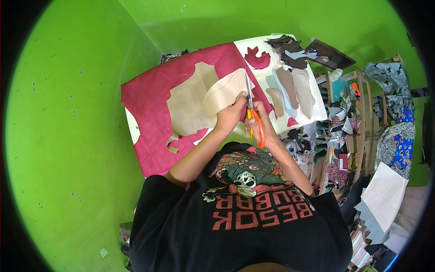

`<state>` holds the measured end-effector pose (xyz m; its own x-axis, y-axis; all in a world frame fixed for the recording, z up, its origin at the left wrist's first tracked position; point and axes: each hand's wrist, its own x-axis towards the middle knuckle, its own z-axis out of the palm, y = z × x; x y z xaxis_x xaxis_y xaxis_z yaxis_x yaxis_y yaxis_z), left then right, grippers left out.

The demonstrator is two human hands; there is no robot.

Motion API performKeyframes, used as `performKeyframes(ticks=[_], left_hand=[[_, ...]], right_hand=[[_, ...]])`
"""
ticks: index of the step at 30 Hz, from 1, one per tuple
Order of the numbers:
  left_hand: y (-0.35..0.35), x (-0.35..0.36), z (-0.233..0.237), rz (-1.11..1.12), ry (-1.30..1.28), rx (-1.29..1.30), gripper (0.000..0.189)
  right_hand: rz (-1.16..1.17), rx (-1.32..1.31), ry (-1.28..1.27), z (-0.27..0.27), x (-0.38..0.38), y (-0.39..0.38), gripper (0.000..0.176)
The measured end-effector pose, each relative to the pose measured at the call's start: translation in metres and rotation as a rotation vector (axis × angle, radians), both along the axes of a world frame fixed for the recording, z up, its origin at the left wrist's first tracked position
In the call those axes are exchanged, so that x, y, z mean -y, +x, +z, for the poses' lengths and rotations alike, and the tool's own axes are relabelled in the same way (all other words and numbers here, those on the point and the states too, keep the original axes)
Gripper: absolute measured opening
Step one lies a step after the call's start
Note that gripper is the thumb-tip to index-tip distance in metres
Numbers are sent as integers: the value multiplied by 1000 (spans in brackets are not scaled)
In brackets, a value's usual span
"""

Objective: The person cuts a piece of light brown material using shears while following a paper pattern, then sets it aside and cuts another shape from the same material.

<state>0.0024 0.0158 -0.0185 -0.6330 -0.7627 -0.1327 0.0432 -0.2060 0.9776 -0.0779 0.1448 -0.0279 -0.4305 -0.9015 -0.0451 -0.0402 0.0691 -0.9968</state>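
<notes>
My left hand (pixel 232 113) is closed on the edge of a beige leather-like piece (pixel 222 93) with a curved outline drawn on it. In my right hand (pixel 263 120) is a pair of scissors (pixel 259 131) with orange and yellow handles. The blades point away from me and lie along the right edge of the beige piece, close to my left fingertips. Beneath and left of it lies a larger beige sheet (pixel 186 106) with an irregular cut edge and a narrow curled strip at its near corner.
A dark red sheet (pixel 147 102) covers most of the white tabletop (pixel 318 97). Sole-shaped pieces (pixel 286 84), a curved red offcut (pixel 257 59) and dark scraps (pixel 285 45) lie at right. Beyond stands a wooden rack (pixel 362 122) full of fabric scraps. A green wall (pixel 68 136) borders the left.
</notes>
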Motion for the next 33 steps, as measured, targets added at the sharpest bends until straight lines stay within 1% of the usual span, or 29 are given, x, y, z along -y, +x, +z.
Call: performKeyframes(ticks=[2,5,6,7,8,9,11,15,17,21,23,24,26,27,29,33], left_hand=[[-3,-6,-2,109,56,53,31],[-2,-8,8,140,94,-6,32],[-3,-7,6,142,96,-7,32],[-4,-5,4,129,51,-76,28],[-4,-4,2,116,5,-145,29],[-2,-4,6,117,6,-145,29],[1,-4,17,67,135,-30,28],[1,-4,20,44,178,-24,28],[2,-4,24,32,182,54,29],[0,-1,9,46,111,-4,34],[1,2,9,15,93,101,35],[0,3,4,15,93,101,35],[-2,5,-9,-8,97,17,36],[-1,2,-2,-7,98,17,36],[-1,-9,19,115,228,-69,35],[-7,-9,16,194,202,-84,36]], right_hand=[[-13,-28,26,-3,1,1,85],[-13,-44,41,2,2,3,89],[-11,-44,42,4,2,5,89],[-9,-39,17,6,2,6,92],[-8,-34,-9,8,3,7,95],[-6,-34,-9,10,3,7,95],[-2,-65,-21,13,4,7,99],[-9,-73,-31,10,5,6,100],[-19,-72,-39,7,4,6,99],[-1,-19,-2,14,1,3,93],[0,75,-11,12,1,2,85],[0,75,-11,9,0,1,85],[16,63,-12,4,-1,0,80],[18,63,-12,3,0,1,80],[-24,-78,-4,2,1,3,77],[-10,-147,19,5,-1,2,77]])
